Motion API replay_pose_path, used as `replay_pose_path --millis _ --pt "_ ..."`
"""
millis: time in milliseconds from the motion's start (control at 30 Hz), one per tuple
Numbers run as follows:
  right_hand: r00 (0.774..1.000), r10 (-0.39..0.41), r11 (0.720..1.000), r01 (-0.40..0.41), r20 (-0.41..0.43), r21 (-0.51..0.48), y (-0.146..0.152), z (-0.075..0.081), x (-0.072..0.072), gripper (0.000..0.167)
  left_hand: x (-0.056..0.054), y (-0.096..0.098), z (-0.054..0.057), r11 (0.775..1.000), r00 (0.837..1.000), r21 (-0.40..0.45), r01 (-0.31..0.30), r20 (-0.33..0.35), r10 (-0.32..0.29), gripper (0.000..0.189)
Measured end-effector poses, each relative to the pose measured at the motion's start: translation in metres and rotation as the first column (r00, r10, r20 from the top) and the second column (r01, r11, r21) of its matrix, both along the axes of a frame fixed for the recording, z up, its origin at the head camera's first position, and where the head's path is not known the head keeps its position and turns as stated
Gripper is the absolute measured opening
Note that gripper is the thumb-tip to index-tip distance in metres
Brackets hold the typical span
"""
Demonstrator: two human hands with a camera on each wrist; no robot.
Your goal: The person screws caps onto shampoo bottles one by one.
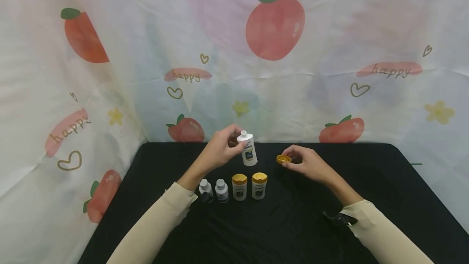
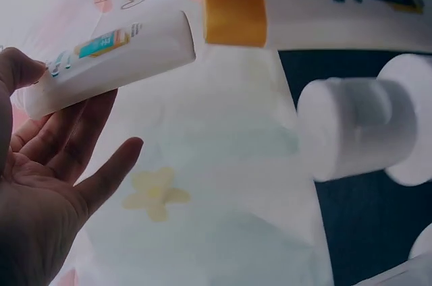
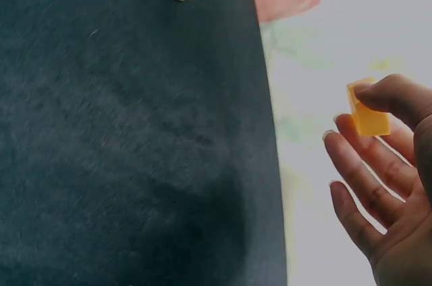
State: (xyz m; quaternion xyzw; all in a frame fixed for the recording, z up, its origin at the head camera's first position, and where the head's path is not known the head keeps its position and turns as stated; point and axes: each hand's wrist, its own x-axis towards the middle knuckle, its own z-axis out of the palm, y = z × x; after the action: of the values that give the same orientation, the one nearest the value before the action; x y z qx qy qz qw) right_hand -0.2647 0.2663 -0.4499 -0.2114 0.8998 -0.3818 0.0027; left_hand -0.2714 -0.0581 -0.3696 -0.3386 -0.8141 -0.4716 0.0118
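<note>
Above the back of the table, my left hand [image 1: 222, 146] grips a white bottle [image 1: 250, 156] whose bare narrow neck shows at the top. The left wrist view has the same bottle [image 2: 128, 56] pinched near its upper end, its label facing the camera. Off to the right, my right hand [image 1: 307, 162] pinches a yellow cap [image 1: 283, 159] between thumb and fingers, apart from the bottle. The right wrist view shows the thumb on the cap [image 3: 370, 114], the other fingers spread.
In a row in front of the held bottle stand two yellow-capped bottles [image 1: 239, 188] and, left of them, two smaller white-capped bottles [image 1: 222, 192]. They stand on a black-covered table [image 1: 293, 231]. A printed curtain [image 1: 293, 93] hangs behind its far edge.
</note>
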Motion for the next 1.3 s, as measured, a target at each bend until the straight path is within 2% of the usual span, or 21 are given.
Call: replay_pose_path --millis 200,467,700,933,1100,1300 --pt "0.999 -0.002 0.999 0.001 -0.042 -0.035 -0.002 0.009 0.005 0.029 0.010 -0.001 -0.008 0.995 0.998 0.095 -0.020 0.057 0.015 0.020" --pt "0.999 -0.003 0.998 0.000 -0.052 -0.060 -0.005 0.021 0.014 0.031 0.023 0.002 -0.019 0.980 0.990 0.177 -0.091 0.122 0.070 0.022" --pt "0.997 -0.001 0.998 -0.004 -0.072 -0.067 -0.010 0.031 0.018 0.034 0.028 0.005 -0.024 0.960 0.984 0.253 -0.121 0.158 0.083 0.027" --pt "0.996 0.007 0.998 -0.012 -0.089 -0.054 -0.014 0.035 0.019 0.033 0.029 0.006 -0.024 0.948 0.985 0.300 -0.105 0.160 0.058 0.034" --pt "0.996 0.012 0.997 -0.019 -0.090 -0.069 -0.015 0.036 0.019 0.032 0.030 0.006 -0.022 0.950 0.982 0.302 -0.078 0.186 0.021 0.035" --pt "0.995 0.023 0.997 -0.031 -0.097 -0.074 -0.016 0.037 0.019 0.032 0.032 0.005 -0.020 0.957 0.986 0.289 -0.027 0.163 -0.021 0.035"
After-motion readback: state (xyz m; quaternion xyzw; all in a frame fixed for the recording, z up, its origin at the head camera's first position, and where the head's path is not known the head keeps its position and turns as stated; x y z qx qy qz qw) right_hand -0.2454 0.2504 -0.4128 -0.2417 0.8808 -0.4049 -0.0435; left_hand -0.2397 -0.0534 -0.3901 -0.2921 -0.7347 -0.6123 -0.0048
